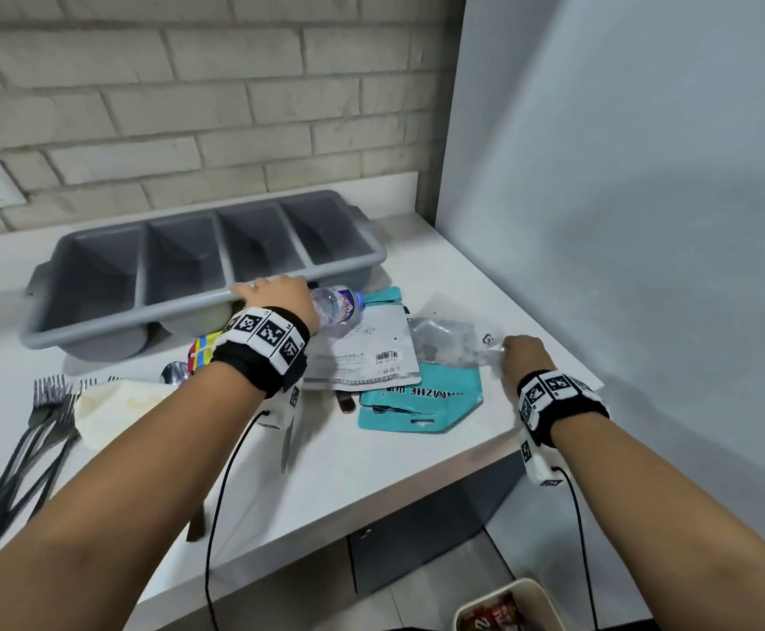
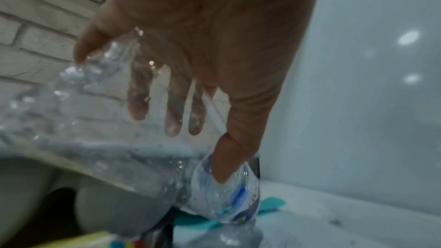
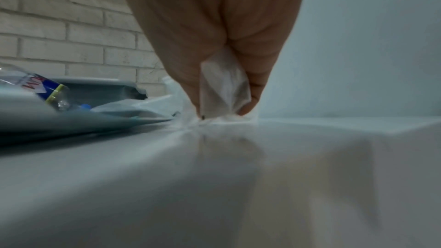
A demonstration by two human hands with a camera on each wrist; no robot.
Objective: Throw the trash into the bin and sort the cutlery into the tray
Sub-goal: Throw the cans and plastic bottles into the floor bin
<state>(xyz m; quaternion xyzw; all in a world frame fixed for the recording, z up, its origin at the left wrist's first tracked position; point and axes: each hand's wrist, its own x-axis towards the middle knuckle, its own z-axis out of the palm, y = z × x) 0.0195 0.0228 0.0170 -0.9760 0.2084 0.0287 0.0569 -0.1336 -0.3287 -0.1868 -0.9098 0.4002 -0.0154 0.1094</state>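
Here, bottle (image 1: pixel 338 305) lies under left hand (image 1: pixel 280 296).

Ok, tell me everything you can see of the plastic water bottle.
The plastic water bottle is clear, thin and crinkled, apparently empty, with a blue, red and white label edged in yellow around its middle. It lies roughly on its side at the front edge of the grey cutlery tray, above the teal and white pouches. The left hand grips it: the thumb presses near the label and the fingers show through the clear wall in the left wrist view. Its cap is hidden in the head view.
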